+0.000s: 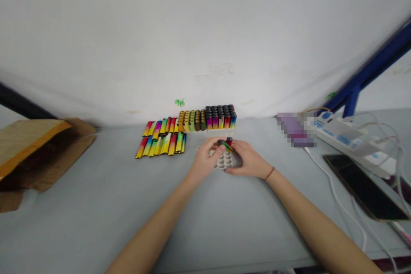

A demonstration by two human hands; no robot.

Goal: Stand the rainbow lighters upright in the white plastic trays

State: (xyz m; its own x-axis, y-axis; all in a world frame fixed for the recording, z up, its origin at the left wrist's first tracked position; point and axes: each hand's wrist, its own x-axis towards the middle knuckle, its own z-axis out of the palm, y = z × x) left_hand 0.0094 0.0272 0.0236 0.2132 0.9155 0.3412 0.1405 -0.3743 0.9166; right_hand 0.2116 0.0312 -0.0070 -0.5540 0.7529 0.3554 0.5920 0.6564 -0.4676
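At nine o'clock from your hands, a cardboard box (35,154) sits on the worktop (96,227). At ten, gradient-coloured lighters (162,143) lie in flat rows; at eleven, standing lighters (205,120) pack tightly together. Your left hand (204,162) and right hand (249,160) both grip a held lighter (225,144) closed, just above a white moulded tray (224,162). A fumbled pinch could drop it, jolting the tray or toppling the standing rows. At two, a power strip (346,137) trails cables; at four lies a phone (364,186).
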